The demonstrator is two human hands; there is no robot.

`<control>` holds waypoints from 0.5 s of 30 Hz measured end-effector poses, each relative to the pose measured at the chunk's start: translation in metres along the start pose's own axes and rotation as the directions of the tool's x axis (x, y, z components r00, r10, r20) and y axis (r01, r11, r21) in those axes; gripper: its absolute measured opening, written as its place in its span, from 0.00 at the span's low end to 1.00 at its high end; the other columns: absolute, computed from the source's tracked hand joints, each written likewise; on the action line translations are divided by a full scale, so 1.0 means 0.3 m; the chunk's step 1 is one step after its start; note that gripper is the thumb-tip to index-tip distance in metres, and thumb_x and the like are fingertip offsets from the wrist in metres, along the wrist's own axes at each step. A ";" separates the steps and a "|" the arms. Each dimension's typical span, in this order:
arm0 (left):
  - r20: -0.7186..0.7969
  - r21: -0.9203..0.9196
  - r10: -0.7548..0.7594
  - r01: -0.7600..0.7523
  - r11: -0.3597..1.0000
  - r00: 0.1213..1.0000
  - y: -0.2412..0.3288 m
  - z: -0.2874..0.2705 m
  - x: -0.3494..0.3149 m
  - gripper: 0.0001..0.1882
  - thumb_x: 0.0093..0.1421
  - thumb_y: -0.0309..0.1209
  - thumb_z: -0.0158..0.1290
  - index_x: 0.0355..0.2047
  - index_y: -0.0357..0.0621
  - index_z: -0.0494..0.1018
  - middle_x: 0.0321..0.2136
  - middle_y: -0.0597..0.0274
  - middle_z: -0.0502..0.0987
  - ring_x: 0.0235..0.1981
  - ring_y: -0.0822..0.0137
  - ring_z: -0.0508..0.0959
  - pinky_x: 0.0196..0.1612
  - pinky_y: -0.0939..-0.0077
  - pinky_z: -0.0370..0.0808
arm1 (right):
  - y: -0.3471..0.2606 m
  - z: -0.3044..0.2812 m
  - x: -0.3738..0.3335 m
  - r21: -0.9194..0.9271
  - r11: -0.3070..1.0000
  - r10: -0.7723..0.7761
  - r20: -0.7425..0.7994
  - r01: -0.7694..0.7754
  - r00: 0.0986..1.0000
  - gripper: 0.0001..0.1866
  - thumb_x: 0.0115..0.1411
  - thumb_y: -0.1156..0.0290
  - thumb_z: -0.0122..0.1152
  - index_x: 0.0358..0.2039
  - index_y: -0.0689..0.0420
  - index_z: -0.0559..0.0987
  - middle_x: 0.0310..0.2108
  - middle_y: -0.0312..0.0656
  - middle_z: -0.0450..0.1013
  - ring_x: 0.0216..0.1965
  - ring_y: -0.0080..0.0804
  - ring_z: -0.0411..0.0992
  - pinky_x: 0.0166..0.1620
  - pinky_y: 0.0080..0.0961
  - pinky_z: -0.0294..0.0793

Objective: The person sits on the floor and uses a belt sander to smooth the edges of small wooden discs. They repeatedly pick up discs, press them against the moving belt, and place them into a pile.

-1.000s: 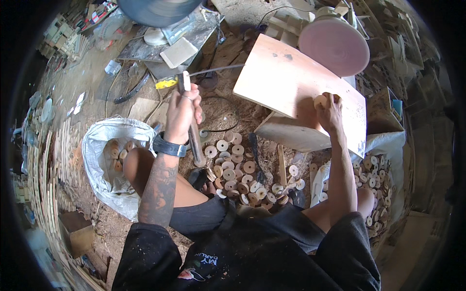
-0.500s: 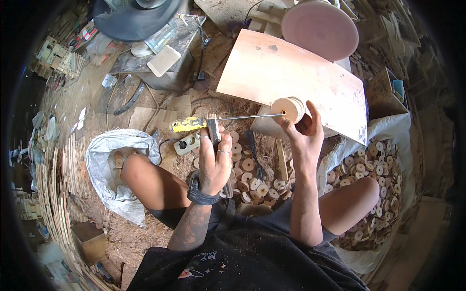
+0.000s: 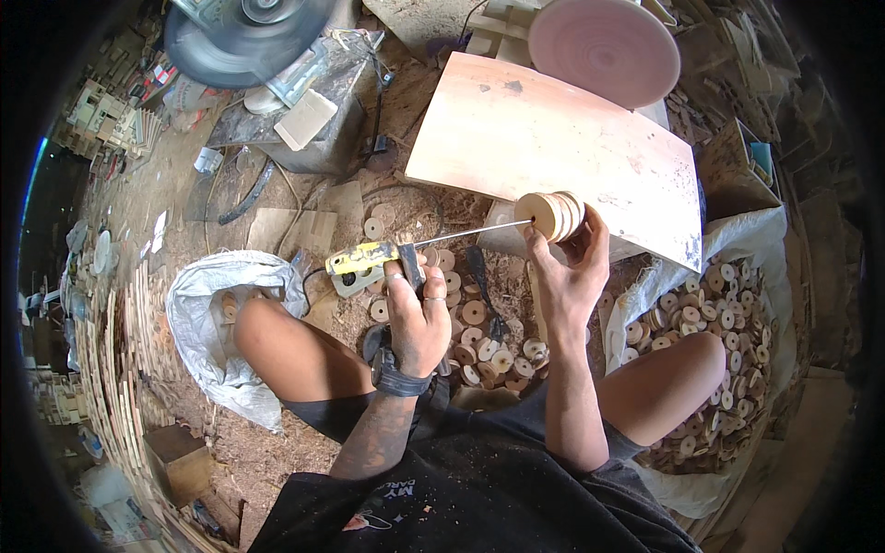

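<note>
1. Along the floor's left side, thin wooden strips (image 3: 120, 396) lie bundled lengthwise.
2. Next comes a white sack (image 3: 241, 392), mouth open, a few wooden discs (image 3: 230, 309) showing inside.
3. Farther back, a bluish-grey wheel (image 3: 249, 55), blurred, shows by the far edge of a dark low stand (image 3: 318, 152).
4. Near the left knee, a yellow handle (image 3: 362, 257) hangs above a pale power strip (image 3: 366, 280).
5. The left hand (image 3: 419, 327) is curled, fingers around a dark bar (image 3: 411, 265) – the yellow handle right beside it.
6. From there a thin metal rod (image 3: 475, 232) slants up rightward, its tip at the front disc's centre hole; how deep, I cannot tell.
7. Below it, loose discs (image 3: 473, 313) are heaped on the floor.
8. The right hand (image 3: 572, 276) is partly closed, gripping a short stack of discs (image 3: 546, 217) at the near edge of the pale wooden surface (image 3: 553, 138) – touching it or not, I cannot tell.
9. Past the surface's far edge stands a pinkish round plate (image 3: 604, 53).
10. Off its near right corner, another white sack (image 3: 772, 253) holds many discs.
</note>
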State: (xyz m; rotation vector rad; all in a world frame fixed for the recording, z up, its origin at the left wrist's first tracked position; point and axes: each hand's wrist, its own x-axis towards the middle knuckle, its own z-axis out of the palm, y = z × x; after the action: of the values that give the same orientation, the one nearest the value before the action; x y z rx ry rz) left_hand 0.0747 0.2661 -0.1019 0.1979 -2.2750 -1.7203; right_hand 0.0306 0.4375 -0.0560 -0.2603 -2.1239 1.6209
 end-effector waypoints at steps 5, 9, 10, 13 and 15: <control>-0.043 0.007 0.013 -0.013 1.000 0.999 0.016 0.033 -0.011 0.16 0.67 0.28 0.44 0.53 0.37 0.58 0.33 0.61 0.67 0.26 0.73 0.67 0.28 0.78 0.67 | 0.002 0.025 -0.021 -0.132 0.988 -0.088 -0.056 0.080 0.995 0.35 0.50 0.73 0.69 0.56 0.69 0.63 0.43 0.54 0.73 0.42 0.38 0.77 0.49 0.28 0.78; -0.025 0.032 0.057 -0.057 0.998 0.998 0.008 0.056 -0.017 0.22 0.66 0.31 0.48 0.55 0.29 0.58 0.42 0.44 0.72 0.42 0.51 0.74 0.46 0.61 0.71 | 0.013 0.044 -0.062 -0.329 0.881 -0.313 0.135 0.341 0.940 0.40 0.47 0.71 0.72 0.59 0.61 0.61 0.55 0.55 0.60 0.54 0.47 0.67 0.53 0.41 0.73; 0.011 -0.027 -0.076 0.076 0.997 0.997 0.002 0.062 -0.017 0.23 0.65 0.31 0.48 0.55 0.29 0.58 0.42 0.44 0.72 0.42 0.51 0.75 0.46 0.61 0.71 | 0.018 0.056 -0.070 -0.292 0.901 -0.281 0.168 0.320 0.945 0.40 0.47 0.72 0.73 0.59 0.60 0.62 0.57 0.54 0.58 0.52 0.46 0.68 0.52 0.40 0.73; 0.061 -0.140 -0.284 0.290 0.947 0.957 -0.020 0.075 -0.026 0.22 0.65 0.32 0.47 0.54 0.31 0.59 0.41 0.47 0.72 0.42 0.55 0.74 0.46 0.63 0.71 | 0.022 0.071 -0.101 -0.089 0.966 -0.224 0.196 0.245 0.955 0.40 0.49 0.66 0.74 0.59 0.60 0.64 0.60 0.53 0.58 0.51 0.40 0.69 0.51 0.34 0.76; -0.004 -0.080 -0.153 0.153 0.985 0.988 -0.029 0.089 -0.037 0.18 0.66 0.30 0.45 0.54 0.35 0.60 0.39 0.56 0.70 0.40 0.64 0.72 0.44 0.67 0.71 | 0.012 0.091 -0.124 0.157 0.981 -0.136 0.147 0.112 0.980 0.38 0.50 0.63 0.72 0.58 0.60 0.66 0.59 0.53 0.59 0.51 0.43 0.69 0.53 0.37 0.74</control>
State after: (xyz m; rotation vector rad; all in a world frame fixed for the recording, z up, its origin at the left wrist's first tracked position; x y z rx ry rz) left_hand 0.0767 0.2912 -0.1185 0.3727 -2.2309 -1.8764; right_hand 0.0504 0.3997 -0.0739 0.0485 -2.0729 1.7641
